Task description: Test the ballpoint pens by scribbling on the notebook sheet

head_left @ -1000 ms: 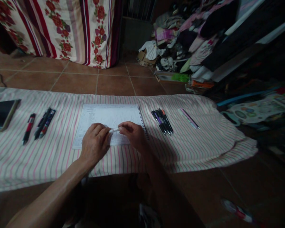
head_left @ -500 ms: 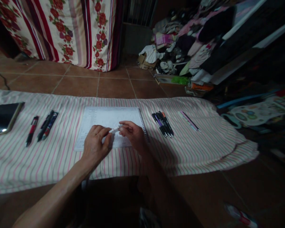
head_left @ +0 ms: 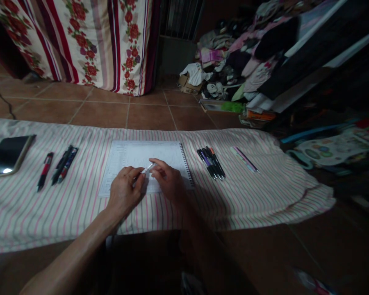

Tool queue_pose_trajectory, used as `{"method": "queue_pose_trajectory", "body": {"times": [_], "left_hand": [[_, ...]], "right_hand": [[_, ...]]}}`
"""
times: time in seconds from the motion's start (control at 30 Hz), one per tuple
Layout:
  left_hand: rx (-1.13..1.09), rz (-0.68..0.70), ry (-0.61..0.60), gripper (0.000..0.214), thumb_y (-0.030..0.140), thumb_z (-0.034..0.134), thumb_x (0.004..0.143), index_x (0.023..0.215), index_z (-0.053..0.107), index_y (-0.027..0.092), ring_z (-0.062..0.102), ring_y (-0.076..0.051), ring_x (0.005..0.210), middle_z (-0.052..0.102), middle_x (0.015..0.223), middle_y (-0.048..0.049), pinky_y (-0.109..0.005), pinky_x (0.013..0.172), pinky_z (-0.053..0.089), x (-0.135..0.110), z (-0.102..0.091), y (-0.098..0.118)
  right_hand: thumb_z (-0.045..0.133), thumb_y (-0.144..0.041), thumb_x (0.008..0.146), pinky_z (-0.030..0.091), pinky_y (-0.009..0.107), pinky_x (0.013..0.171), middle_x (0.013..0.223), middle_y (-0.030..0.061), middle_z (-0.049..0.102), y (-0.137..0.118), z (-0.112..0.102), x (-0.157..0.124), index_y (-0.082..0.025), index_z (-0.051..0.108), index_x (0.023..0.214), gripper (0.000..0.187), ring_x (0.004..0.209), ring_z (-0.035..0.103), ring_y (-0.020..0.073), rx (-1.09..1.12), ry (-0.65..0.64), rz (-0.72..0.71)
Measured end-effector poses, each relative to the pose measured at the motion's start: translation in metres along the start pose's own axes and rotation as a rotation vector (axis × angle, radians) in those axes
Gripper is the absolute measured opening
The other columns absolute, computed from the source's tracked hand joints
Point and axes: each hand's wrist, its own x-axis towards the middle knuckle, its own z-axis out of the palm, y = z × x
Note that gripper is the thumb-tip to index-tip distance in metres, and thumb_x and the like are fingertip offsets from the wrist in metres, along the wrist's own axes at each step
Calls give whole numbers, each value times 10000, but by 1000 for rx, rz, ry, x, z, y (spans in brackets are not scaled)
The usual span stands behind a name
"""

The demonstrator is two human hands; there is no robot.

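One white pen [head_left: 148, 167], slim and tilted, is held just above a spiral notebook [head_left: 150, 149] that lies flat on a cloth-covered worktop [head_left: 273, 192]. The left hand [head_left: 124, 188] has its grip closed on the pen's lower end, thumb against fingers, probably to keep it steady. The right hand [head_left: 169, 178] is loosely curled at the upper end, index finger reaching along it; whether that grip pinches the pen, I cannot tell. The notebook sits centrally, seemingly so both hands can work over it with ease. To its right lie a cluster of mostly dark pens [head_left: 210, 166] and, farther out, two slender pens [head_left: 246, 159]; to its left, a red-and-black pen [head_left: 45, 172], two dark pens [head_left: 68, 164] and a phone [head_left: 9, 153]. The gaps look deliberate, perhaps to keep each group distinct.
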Motion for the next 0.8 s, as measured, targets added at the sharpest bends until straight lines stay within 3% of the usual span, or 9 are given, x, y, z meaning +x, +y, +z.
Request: {"method": "queue_pose_trajectory", "body": {"times": [0.3,0.43,0.6,0.8], "left_hand": [[-124,-95,-91,258,277,437,861,957,651,170,585,-156,670,628,748,-36,-283,623,450,0,-3,3],[-184,-121,-113,276,304,449,854,986,655,175,590,-155,642,672,781,-48,-284,613,457,0,-6,3],[-349,-257,-191,402,437,461,855,1116,613,172,604,-166,636,702,837,-61,-300,628,463,-1,-17,1],[-741,-418,-187,489,521,397,870,1081,627,145,609,-193,736,686,753,-64,-338,712,473,-2,-34,-3]], "right_hand": [[395,-160,869,480,338,876,1058,83,665,1,14,-1,-192,557,1203,373,946,615,177,-204,-95,-188],[374,-140,859,468,337,906,1088,86,663,5,22,0,-189,566,1183,379,1014,604,181,-240,-110,-185],[406,-159,834,487,329,855,1050,85,682,9,19,7,-188,599,1130,354,945,637,191,-220,-10,-89],[423,-178,799,514,283,672,779,23,704,9,11,13,-200,575,1122,358,710,661,168,-95,126,150]]}}
